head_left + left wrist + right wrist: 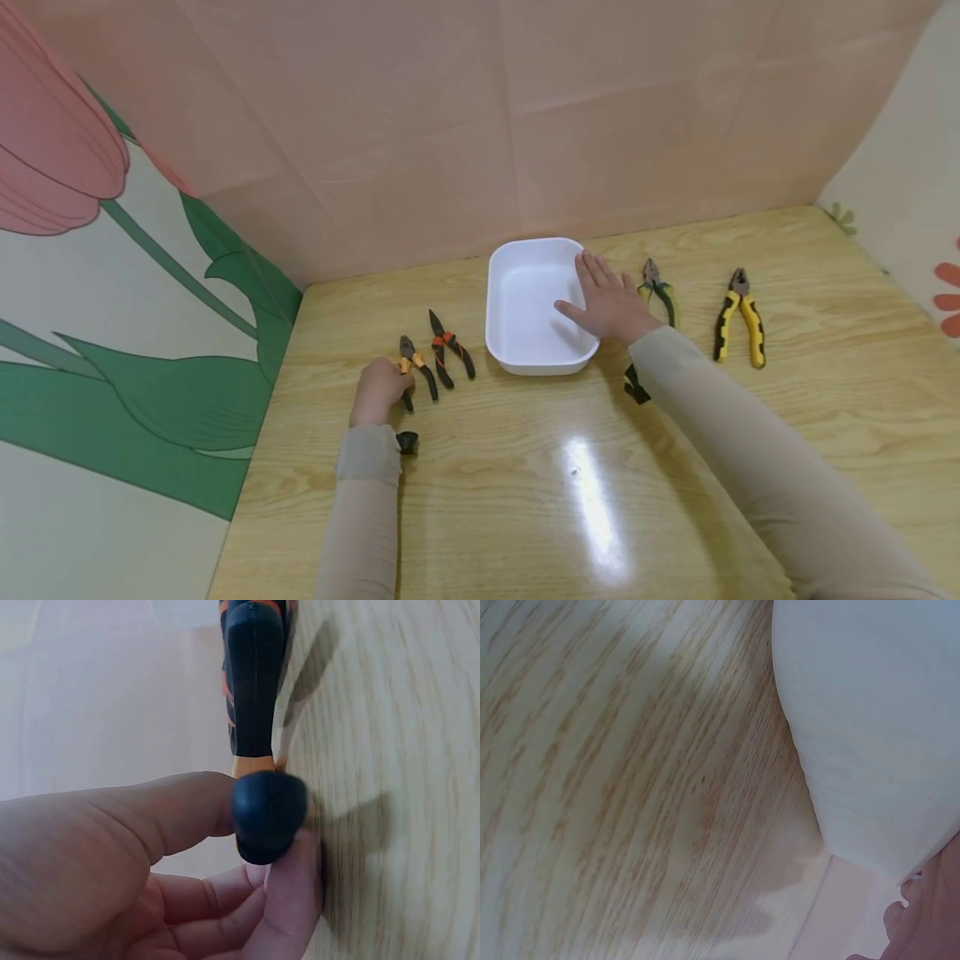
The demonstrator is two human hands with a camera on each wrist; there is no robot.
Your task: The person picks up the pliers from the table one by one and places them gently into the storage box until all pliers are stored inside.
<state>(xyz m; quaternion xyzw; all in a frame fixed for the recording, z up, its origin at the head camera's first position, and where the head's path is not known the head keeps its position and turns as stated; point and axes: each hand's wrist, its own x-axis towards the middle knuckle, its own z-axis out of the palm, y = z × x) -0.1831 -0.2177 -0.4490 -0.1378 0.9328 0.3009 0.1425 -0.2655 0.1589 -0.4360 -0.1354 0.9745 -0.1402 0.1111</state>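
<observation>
The left hand (pixel 379 388) partly hides the orange-and-black pliers (pixel 419 362). The right hand (pixel 606 302) partly hides the green pliers (pixel 665 297); exactly where it meets the white basin (pixel 525 304) is hard to tell.

A pale wood-grain tabletop (pixel 487 517) spreads across the lower part of the head view, its far right corner rounded. Behind it rises a dusty-pink backdrop (pixel 405 125) marked by straight creases. The white left wall (pixel 112 492) bears a large pink tulip (pixel 52 142) with broad green leaves (pixel 172 408). The off-white right wall (pixel 907 158) shows red petals (pixel 948 300) and a small green sprig (pixel 843 218). A bright elongated reflection (pixel 596 512) gleams on the tabletop toward the near side.
</observation>
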